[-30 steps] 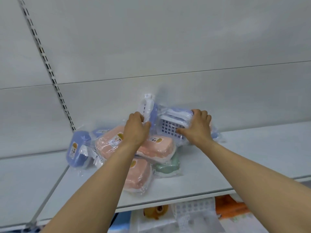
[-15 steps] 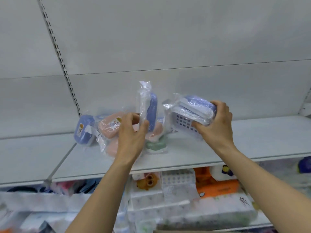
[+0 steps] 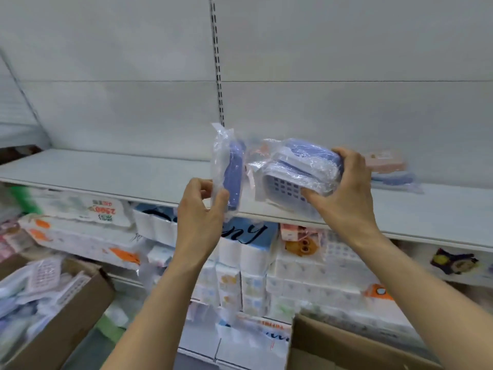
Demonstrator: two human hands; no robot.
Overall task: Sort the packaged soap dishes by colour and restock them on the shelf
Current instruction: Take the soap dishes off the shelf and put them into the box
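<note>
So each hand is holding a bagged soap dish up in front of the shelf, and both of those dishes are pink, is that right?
Not quite. Both held dishes are blue, not pink: the left hand grips one blue soap dish on edge, and the right hand holds another blue dish. The head view shows this. Pink appears only in a package lying on the shelf.

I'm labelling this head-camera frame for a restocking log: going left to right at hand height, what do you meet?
Left hand → upright blue soap dish in its wrapper → blue soap dish with white grid tray → right hand → pink soap dish lying on the shelf.
</note>
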